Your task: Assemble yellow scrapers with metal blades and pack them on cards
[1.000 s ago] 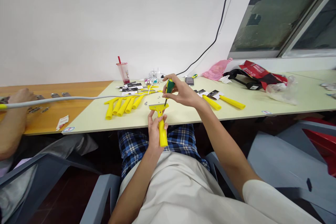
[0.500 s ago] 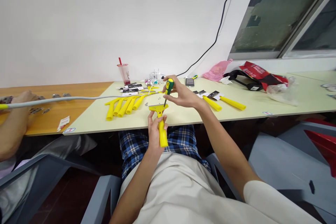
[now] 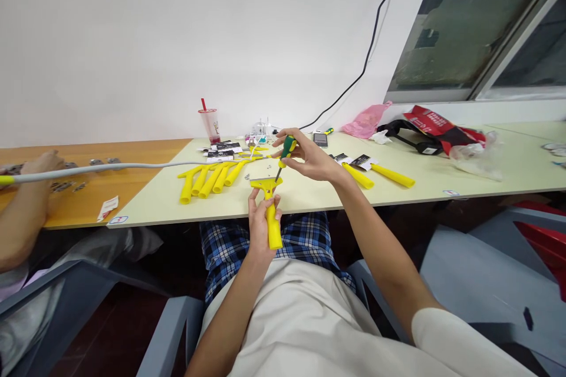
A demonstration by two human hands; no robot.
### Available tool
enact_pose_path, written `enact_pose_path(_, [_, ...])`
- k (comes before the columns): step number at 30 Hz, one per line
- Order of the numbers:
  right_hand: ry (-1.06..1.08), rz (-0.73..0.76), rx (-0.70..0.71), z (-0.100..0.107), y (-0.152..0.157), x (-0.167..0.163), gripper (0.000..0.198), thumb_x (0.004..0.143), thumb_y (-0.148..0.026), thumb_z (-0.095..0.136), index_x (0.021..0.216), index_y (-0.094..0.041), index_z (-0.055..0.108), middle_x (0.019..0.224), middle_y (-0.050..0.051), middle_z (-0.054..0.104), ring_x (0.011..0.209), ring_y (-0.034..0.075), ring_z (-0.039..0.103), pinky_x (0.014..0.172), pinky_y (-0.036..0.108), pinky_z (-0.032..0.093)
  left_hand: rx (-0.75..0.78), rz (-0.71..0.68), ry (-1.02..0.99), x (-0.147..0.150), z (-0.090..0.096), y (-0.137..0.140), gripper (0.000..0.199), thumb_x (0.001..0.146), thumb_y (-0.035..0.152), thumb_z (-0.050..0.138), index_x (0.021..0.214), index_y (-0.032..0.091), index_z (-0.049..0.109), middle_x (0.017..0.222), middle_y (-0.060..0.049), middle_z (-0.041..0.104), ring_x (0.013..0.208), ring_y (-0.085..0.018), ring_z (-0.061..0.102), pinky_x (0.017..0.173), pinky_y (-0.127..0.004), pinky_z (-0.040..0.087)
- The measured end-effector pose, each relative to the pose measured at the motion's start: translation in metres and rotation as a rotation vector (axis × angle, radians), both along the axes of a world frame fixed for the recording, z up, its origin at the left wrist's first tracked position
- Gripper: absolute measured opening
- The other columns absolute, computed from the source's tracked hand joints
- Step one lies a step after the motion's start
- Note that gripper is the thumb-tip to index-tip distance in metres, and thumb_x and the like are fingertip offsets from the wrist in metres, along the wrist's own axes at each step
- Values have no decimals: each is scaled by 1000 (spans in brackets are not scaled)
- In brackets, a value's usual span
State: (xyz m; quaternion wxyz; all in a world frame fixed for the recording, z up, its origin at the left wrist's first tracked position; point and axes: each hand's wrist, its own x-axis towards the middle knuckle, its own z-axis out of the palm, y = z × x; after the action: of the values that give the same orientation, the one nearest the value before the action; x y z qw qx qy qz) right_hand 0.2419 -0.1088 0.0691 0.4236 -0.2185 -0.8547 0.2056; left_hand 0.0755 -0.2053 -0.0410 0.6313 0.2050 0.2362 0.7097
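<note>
My left hand [image 3: 260,221] is wrapped round the handle of a yellow scraper [image 3: 274,230], held in front of the table edge with its wide head up. A thin metal strip runs along the top of that head. In my right hand [image 3: 309,159] is a green and yellow screwdriver [image 3: 289,146], tilted, its shaft pointing down. The tip meets the right part of the scraper's head; whether a screw sits under it is too small to tell. Several yellow scraper handles [image 3: 207,182] lie on the table just beyond, to the left.
On the pale table [image 3: 424,174] two finished-looking yellow scrapers [image 3: 392,175] lie at right. Behind stand a cup with a straw [image 3: 211,125], a phone [image 3: 320,139], a pink bag [image 3: 365,121] and a red bag [image 3: 435,126]. A grey cable [image 3: 110,167] crosses left, near another person's arm [image 3: 26,206].
The screwdriver's handle leans slightly more to the right, and my right fingers have shifted and opened a little around it. The scraper stays nearly in place.
</note>
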Motion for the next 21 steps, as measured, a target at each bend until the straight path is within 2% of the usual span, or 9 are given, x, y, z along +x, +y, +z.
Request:
enact_pose_path(2, [18,-61,16,1,0,-1,45,99,-45,77,136,-29,57,121,7,74,97,21,75,100,45,66,3,-4,-2,0,0,0,70,83,11,79,143,31,50,134,-10,72,92,-12,74,54,-13,43])
enact_pose_path(4, [14,-106,52,1,-1,-3,45,98,-46,79,134,-28,58,113,6,74,93,22,74,101,46,66,9,-5,-1,0,1,0,70,83,11,79,144,30,51,133,-10,72,93,-12,74,54,-13,43])
enact_pose_path(9, [-10,27,2,1,-3,-5,49,102,-40,73,146,-31,53,136,10,69,110,23,75,107,47,64,7,8,-3,-1,0,0,68,84,10,79,143,31,52,131,-10,73,94,-13,74,56,-12,44])
enact_pose_path(13, [-6,-97,49,2,-3,-4,46,99,-42,78,138,-28,58,115,7,75,96,23,75,99,47,65,32,-6,-16,-1,-1,1,67,84,9,78,142,29,51,129,-11,73,95,-13,74,54,-12,42])
enact_pose_path(18, [-17,-28,27,2,-3,-3,45,102,-38,73,142,-30,56,136,9,70,111,23,75,101,42,65,25,-9,-36,-3,0,3,68,83,7,78,141,30,51,133,-11,72,94,-13,74,54,-12,41])
enact_pose_path(21, [-6,-94,60,3,-4,-3,41,100,-42,77,133,-28,59,119,7,75,97,22,74,96,43,66,28,-16,-54,-5,1,4,69,82,6,77,142,30,50,135,-13,72,94,-12,74,54,-11,40])
